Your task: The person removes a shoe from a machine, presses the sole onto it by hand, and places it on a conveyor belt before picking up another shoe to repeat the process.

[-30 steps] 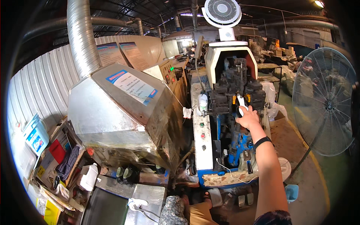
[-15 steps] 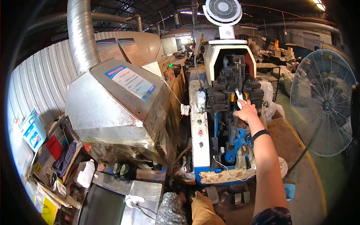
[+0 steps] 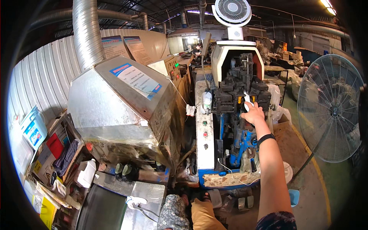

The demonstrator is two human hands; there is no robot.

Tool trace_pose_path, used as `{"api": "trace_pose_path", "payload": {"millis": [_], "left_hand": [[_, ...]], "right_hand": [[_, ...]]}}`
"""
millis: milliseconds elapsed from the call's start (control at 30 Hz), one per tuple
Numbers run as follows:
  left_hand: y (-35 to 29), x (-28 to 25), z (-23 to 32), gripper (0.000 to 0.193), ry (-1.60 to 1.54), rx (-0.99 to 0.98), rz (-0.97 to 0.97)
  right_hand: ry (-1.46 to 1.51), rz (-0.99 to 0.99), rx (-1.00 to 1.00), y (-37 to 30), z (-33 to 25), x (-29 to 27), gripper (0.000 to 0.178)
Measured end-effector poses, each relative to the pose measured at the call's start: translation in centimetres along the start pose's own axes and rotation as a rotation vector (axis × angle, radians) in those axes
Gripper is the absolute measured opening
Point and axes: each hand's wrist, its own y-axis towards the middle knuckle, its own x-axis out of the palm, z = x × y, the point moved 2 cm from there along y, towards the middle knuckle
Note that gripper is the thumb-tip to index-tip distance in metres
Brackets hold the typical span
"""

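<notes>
My right hand [image 3: 253, 114] reaches forward to a dark machine [image 3: 226, 100] with blue parts and a white hood. Its fingers are closed on a narrow white piece [image 3: 248, 101], whose far end lies against the black clamp parts between two yellow tabs. The fingers cover the near end, and I cannot make out its exact kind. A black band circles my right wrist. Below the hand, a dark-handled tool [image 3: 252, 164] hangs by the blue frame. My left hand is not in view.
A metal hooded box [image 3: 111, 103] with a duct stands left, above a dark conveyor belt [image 3: 101, 211]. A white corded device [image 3: 135, 202] lies beside the belt. Buttons line the machine's white panel [image 3: 205, 142]. A large caged fan [image 3: 332, 109] stands right; pedals [image 3: 245, 202] sit below.
The whole view has shifted slightly. My right hand stays at the clamp parts with its fingers on the white piece, whose tilt looks a little different.
</notes>
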Motion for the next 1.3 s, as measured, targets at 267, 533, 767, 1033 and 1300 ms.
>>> {"api": "trace_pose_path", "payload": {"millis": [267,533,767,1033,1300], "left_hand": [[0.0,0.1,-0.1,0.013,-0.015,-0.012,0.012],[0.0,0.3,-0.2,0.014,0.006,0.02,0.023],[-0.3,0.2,-0.2,0.014,-0.012,0.001,0.016],[0.1,0.0,0.2,0.014,0.021,0.027,0.038],[0.1,0.1,0.1,0.013,-0.017,-0.01,0.022]], "right_hand": [[0.018,0.03,-0.019,-0.3,-0.3,-0.2,0.081],[-0.029,-0.019,-0.037,1.4,-1.0,-2.0,0.081],[-0.027,0.084,0.012,0.7,-1.2,-1.9,0.088],[-0.032,0.039,0.047,1.1,-0.7,-2.0,0.087],[-0.042,0.031,0.028,1.4,-0.7,-2.0,0.088]]}}
